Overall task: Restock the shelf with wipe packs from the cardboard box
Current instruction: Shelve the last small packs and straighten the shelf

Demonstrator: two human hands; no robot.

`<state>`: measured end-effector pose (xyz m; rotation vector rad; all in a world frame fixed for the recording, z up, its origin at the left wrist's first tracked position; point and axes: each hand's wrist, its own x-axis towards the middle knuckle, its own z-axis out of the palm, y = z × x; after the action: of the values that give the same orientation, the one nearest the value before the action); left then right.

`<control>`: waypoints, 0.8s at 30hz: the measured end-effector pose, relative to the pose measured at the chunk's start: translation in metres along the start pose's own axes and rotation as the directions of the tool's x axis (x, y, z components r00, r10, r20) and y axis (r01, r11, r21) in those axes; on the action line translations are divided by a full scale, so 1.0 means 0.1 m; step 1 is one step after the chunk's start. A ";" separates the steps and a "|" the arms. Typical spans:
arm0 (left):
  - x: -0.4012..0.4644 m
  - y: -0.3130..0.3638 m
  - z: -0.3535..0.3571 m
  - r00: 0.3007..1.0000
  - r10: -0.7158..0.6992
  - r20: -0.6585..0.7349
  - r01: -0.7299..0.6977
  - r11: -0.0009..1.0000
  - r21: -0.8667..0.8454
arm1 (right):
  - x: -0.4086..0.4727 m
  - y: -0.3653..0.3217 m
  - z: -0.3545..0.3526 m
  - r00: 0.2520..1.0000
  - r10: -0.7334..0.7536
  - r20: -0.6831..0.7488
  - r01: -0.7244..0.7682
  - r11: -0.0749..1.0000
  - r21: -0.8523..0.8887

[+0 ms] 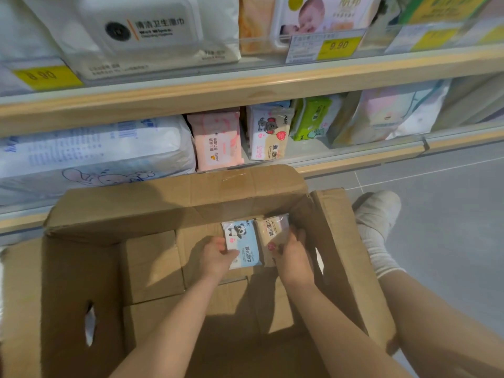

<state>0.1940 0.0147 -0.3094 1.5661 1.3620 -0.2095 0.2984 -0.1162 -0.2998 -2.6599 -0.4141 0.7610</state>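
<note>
An open cardboard box [81,282] stands on the floor in front of the shelf [245,85]. Deep inside it, near the far right corner, lie two wipe packs side by side. The blue-and-white panda pack [244,241] is gripped at its left edge by my left hand [216,256]. The beige pack [272,233] is to its right, and my right hand [293,252] curls round its near right side. The lower shelf holds a pink pack [218,140] and a matching elephant pack [268,135], with a gap to the right of them.
A large blue-white bag [90,151] fills the lower shelf's left. Green [311,118] and pastel packs [387,113] sit to the right. The upper shelf carries big white wipe packs [141,31] and price tags. My foot in a white sock and shoe [376,214] is on the grey floor right of the box.
</note>
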 end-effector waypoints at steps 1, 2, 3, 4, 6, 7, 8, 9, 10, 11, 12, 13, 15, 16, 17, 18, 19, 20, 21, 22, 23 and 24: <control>0.00 0.01 0.02 1.000 -0.001 -0.005 0.001 1.000 -0.001 | 0.01 0.01 0.01 1.000 0.004 0.008 -0.004 1.000 0.013; 0.01 0.02 0.04 1.000 0.006 -0.015 -0.006 1.000 0.004 | 0.02 0.02 0.02 1.000 0.010 0.016 -0.011 1.000 0.025; 0.02 0.03 0.07 1.000 0.002 -0.026 -0.002 1.000 0.004 | 0.03 0.03 0.03 1.000 0.014 0.017 -0.014 0.999 0.031; 0.04 0.03 0.08 0.999 -0.009 -0.038 0.009 1.000 0.006 | 0.04 0.03 0.04 1.000 0.014 0.010 -0.014 1.000 0.025; 0.07 0.02 0.09 0.997 -0.029 -0.068 0.032 0.998 0.049 | 0.06 0.02 0.04 1.000 0.013 0.000 -0.013 1.000 0.017; 0.10 0.01 0.08 0.996 -0.034 -0.078 0.039 0.997 0.070 | 0.06 0.02 0.05 1.000 0.011 -0.003 -0.011 1.000 0.015; 0.11 0.01 0.08 0.996 -0.035 -0.084 0.041 0.996 0.079 | 0.06 0.01 0.04 1.000 0.010 -0.002 -0.010 1.000 0.017; 0.11 0.00 0.07 0.996 -0.042 -0.083 0.049 0.996 0.077 | 0.06 0.01 0.04 1.000 0.011 -0.001 -0.011 1.000 0.024; 0.11 0.01 0.06 0.996 -0.047 -0.082 0.052 0.997 0.057 | 0.05 0.01 0.04 1.000 0.014 0.001 -0.014 0.999 0.041; 0.10 0.01 0.05 0.996 -0.056 -0.074 0.057 0.998 0.020 | 0.05 0.01 0.02 1.000 0.019 0.011 -0.020 0.997 0.069; 0.08 0.03 0.03 0.996 -0.057 -0.064 0.056 0.998 -0.025 | 0.04 0.01 0.00 0.999 0.026 0.028 -0.029 0.994 0.108; 0.05 0.04 0.00 0.997 -0.057 -0.048 0.054 0.996 -0.065 | 0.02 0.00 -0.04 0.998 0.039 0.049 -0.047 0.985 0.169; -0.03 0.06 -0.07 0.999 -0.035 -0.014 0.032 0.990 -0.139 | -0.03 -0.02 -0.16 0.994 0.065 0.089 -0.088 0.956 0.279; -0.08 0.07 -0.13 1.000 -0.014 0.000 0.014 0.986 -0.167 | -0.07 -0.03 -0.24 0.994 0.060 0.088 -0.083 0.954 0.289; -0.13 0.07 -0.19 1.000 0.007 0.014 -0.005 0.984 -0.179 | -0.12 -0.05 -0.33 0.995 0.040 0.086 -0.063 0.957 0.282; -0.18 0.08 -0.26 0.999 0.037 0.027 -0.031 0.982 -0.185 | -0.16 -0.06 -0.41 0.996 0.007 0.084 -0.031 0.957 0.288; -0.24 0.09 -0.34 0.997 0.065 0.038 -0.057 0.981 -0.185 | -0.21 -0.09 -0.49 0.996 -0.028 0.083 0.002 0.956 0.295; -0.31 0.11 -0.41 0.994 0.097 0.043 -0.087 0.978 -0.192 | -0.26 -0.12 -0.59 0.994 -0.055 0.091 0.024 0.951 0.308; -0.38 0.15 -0.49 0.991 0.129 0.039 -0.119 0.972 -0.205 | -0.31 -0.16 -0.70 0.992 -0.086 0.090 0.052 0.945 0.323; -0.45 0.20 -0.58 0.986 0.163 0.030 -0.152 0.962 -0.225 | -0.34 -0.20 -0.81 0.990 -0.116 0.083 0.082 0.939 0.332; -0.53 0.25 -0.66 0.980 0.198 0.022 -0.187 0.952 -0.241 | -0.38 -0.26 -0.92 0.986 -0.146 0.078 0.110 0.929 0.354; -0.60 0.32 -0.74 0.972 0.234 0.019 -0.221 0.943 -0.250 | -0.42 -0.30 -1.04 0.981 -0.176 0.084 0.131 0.913 0.387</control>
<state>0.1658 0.0358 -0.2153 1.4826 1.1112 0.0623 0.3164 -0.1297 -0.1860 -2.2013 -0.4492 0.8538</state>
